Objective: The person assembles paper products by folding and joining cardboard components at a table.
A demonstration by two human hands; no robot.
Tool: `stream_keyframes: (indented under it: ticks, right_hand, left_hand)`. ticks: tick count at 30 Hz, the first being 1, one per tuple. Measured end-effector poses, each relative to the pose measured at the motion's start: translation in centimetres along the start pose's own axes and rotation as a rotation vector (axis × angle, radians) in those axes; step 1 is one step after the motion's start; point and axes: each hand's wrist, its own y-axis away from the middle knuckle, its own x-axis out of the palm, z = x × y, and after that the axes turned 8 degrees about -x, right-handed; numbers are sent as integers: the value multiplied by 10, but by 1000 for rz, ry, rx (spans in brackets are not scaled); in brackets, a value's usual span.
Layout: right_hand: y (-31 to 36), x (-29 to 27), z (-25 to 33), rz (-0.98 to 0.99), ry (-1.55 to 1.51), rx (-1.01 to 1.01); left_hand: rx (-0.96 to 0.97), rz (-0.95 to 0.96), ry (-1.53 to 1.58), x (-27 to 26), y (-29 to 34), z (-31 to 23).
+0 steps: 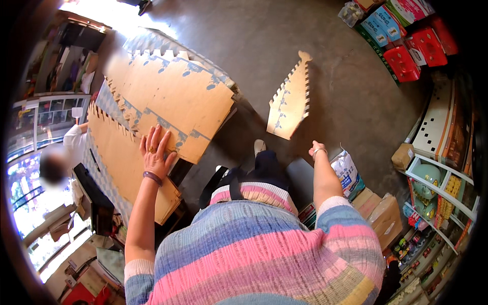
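Note:
My left hand (156,152) lies flat with fingers spread on the near edge of a stack of tan cardboard sheets (178,96). These sheets have toothed edges and grey-blue printed patches. A second cardboard stack (114,152) with a notched edge lies just left of it, partly under my forearm. Beyond my right hand (318,148), a long tapered cardboard piece (288,101) with toothed sides shows over the floor, its narrow end pointing away. That hand is apart from the piece, its fingers curled together with nothing visible in them.
A person (76,137) is at the far left beside the stacks. To my right are a white plastic bag (348,173), cardboard boxes (384,216) and a white shelf rack (439,195). Red packages (401,63) stand at the far right. Grey concrete floor (239,46) spreads ahead.

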Motion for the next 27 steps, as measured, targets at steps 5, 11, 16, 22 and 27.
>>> stream_keyframes:
  ticks: [5, 11, 16, 22, 27]
  right_hand:
    - [59, 41, 8, 170, -116, -149]
    - [92, 60, 99, 406, -291, -611]
    - [331, 111, 194, 572, -20, -1201]
    - [458, 207, 165, 1224, 367, -1264]
    - [476, 294, 134, 1129, 522, -1536]
  left_hand:
    - [-47, -9, -19, -2, 27, 11]
    - [33, -62, 69, -6, 8, 12]
    - [-81, -309, 288, -20, 37, 31]
    - [-619, -610, 393, -16, 139, 94]
    - [-748, -412, 209, 10, 223, 94]
